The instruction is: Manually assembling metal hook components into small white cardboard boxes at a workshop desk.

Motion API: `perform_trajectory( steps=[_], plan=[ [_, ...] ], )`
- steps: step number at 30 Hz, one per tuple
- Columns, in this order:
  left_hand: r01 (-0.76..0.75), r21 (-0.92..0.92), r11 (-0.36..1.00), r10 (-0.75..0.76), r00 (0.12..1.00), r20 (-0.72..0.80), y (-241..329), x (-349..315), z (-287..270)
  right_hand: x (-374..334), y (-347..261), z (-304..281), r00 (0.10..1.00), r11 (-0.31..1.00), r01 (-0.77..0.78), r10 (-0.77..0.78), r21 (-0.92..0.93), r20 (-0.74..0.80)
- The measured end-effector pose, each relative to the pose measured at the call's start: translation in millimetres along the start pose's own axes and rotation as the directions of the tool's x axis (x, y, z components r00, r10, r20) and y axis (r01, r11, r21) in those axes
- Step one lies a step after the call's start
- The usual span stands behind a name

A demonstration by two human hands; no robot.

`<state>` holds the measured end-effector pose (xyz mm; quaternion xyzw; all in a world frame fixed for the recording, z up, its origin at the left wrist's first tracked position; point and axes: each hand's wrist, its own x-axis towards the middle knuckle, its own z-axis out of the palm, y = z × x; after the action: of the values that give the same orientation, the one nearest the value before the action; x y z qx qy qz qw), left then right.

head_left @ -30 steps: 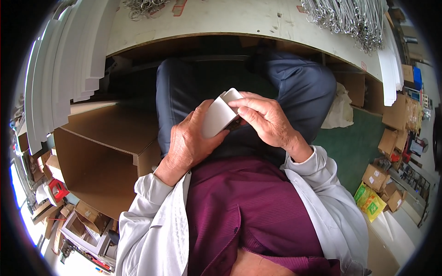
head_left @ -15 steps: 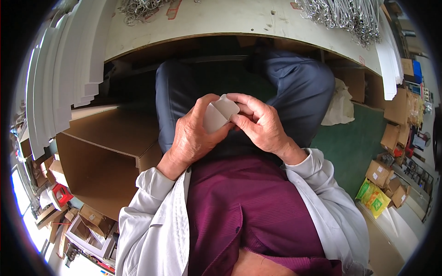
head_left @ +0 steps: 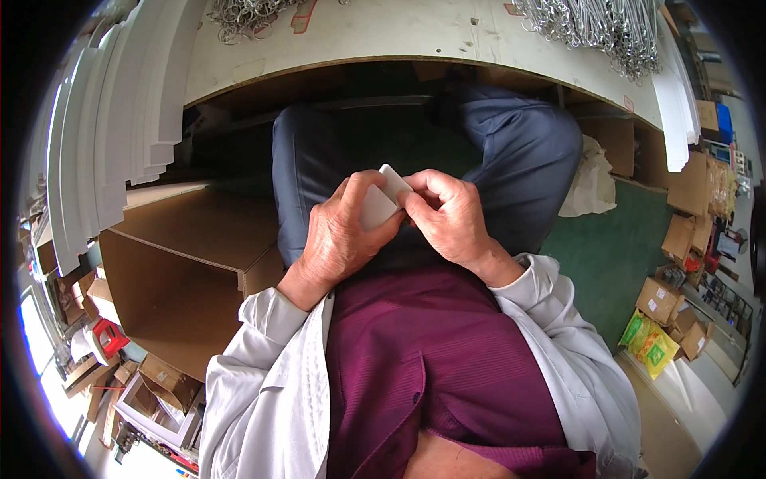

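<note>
Between my two hands, above my lap, is a small white box [head_left: 378,209] with a flap [head_left: 392,183] at its far right end. My left hand [head_left: 338,227] wraps round the box's body, thumb and fingers on opposite sides. The fingers of my right hand [head_left: 448,215] pinch the flap at the box's end, the thumb pressing on its near edge. Whatever is inside the box is hidden.
A worktable [head_left: 383,36] ahead carries metal hook pieces [head_left: 594,36] at right and more [head_left: 243,17] at left. Stacked white card strips [head_left: 120,104] hang over its left side. A large open carton [head_left: 175,279] stands at my left; a pale bag [head_left: 590,180] lies right.
The box's flap has folded down toward its opening, and my right thumb has moved onto it. My left hand keeps its grip on the box.
</note>
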<state>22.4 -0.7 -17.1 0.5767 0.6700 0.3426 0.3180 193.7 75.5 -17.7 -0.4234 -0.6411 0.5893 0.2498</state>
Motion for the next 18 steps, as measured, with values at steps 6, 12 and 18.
perform_trajectory(
  steps=[6,12,18],
  plan=[
    [0.054,-0.013,0.998,-0.054,0.999,-0.004,2,-3,-1,2,-5,7,0.953,0.938,0.299,-0.303,-0.177,0.004],
    [0.069,-0.026,0.997,-0.069,0.997,-0.013,3,-4,0,-5,-1,-6,0.990,0.994,-0.078,0.067,0.083,0.121],
    [0.069,-0.004,0.998,-0.069,0.998,0.009,2,-5,2,-4,-4,-5,0.979,0.981,-0.175,0.165,0.088,0.117]
  ],
)
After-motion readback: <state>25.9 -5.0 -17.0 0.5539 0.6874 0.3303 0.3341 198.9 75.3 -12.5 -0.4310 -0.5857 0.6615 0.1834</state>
